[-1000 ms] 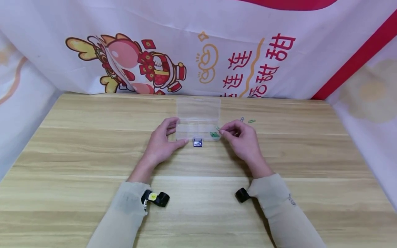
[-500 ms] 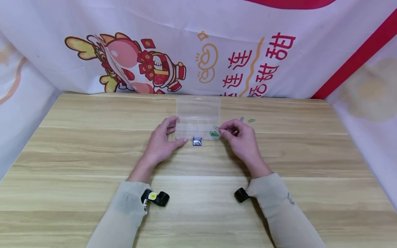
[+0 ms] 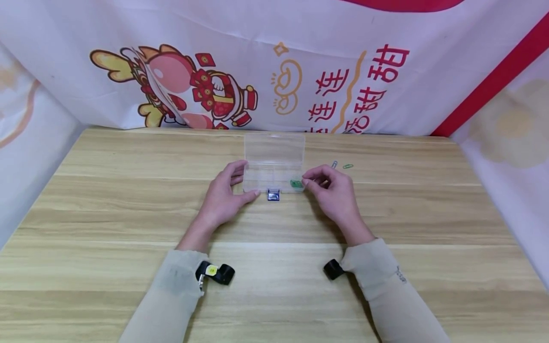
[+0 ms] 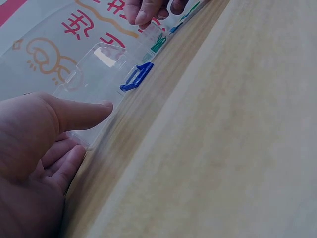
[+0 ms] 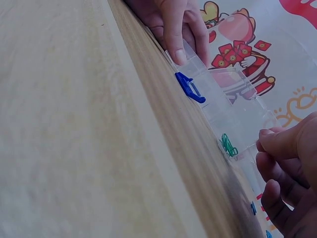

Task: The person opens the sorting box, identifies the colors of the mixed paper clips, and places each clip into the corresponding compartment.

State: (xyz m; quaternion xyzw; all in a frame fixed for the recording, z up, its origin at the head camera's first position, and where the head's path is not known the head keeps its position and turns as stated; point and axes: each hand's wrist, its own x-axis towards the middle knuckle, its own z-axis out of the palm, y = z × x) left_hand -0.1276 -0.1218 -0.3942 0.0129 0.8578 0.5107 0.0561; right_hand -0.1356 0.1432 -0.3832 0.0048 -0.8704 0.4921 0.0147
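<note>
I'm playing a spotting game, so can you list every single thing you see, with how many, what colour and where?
box: 1, clear, on the table between the hands
lid: 1, clear, open at the box's back
latch: 1, blue, on the box's front
paper clips: several, too bunched to count, green, in the box's front right corner
loose clips: at least 2, blue and green, on the table past the right hand
table: 1, light wood, under everything
cloth: pieces unclear, white with red, behind and beside the table
cartoon: 1, mostly red, pink and yellow, on the cloth
writing: several signs, red, on the cloth
wrist cameras: 2, black, at the sleeves
sleeves: 2, pale beige, on the arms
left hand: 1, bare, holding the box's left end
right hand: 1, bare, at the box's right end
</note>
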